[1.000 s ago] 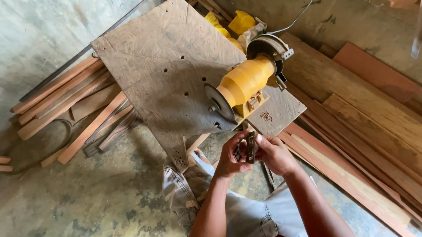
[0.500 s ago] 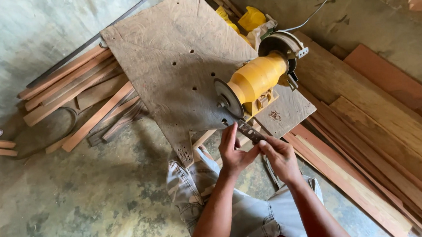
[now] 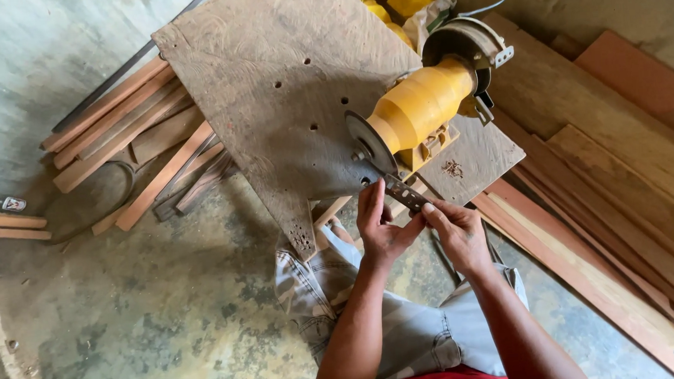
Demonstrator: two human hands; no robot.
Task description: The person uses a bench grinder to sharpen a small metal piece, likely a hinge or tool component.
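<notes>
A yellow bench grinder (image 3: 423,104) stands on a worn plywood board (image 3: 270,78). Its dark grinding disc (image 3: 370,143) faces me. I hold a narrow flat metal blade (image 3: 405,194) with its far end against the lower rim of the disc. My left hand (image 3: 379,227) grips the blade from the left, fingers up near the disc. My right hand (image 3: 458,232) pinches the blade's near end from the right. My knees in light jeans sit below the hands.
Long wooden planks (image 3: 614,198) lie stacked to the right of the grinder. A pile of shorter wood strips (image 3: 123,143) lies left of the board on the concrete floor (image 3: 128,316). A cable (image 3: 496,0) runs off behind the grinder.
Both hands have carried the metal blade up from over my lap to the grinding disc. The view has shifted closer to the grinder.
</notes>
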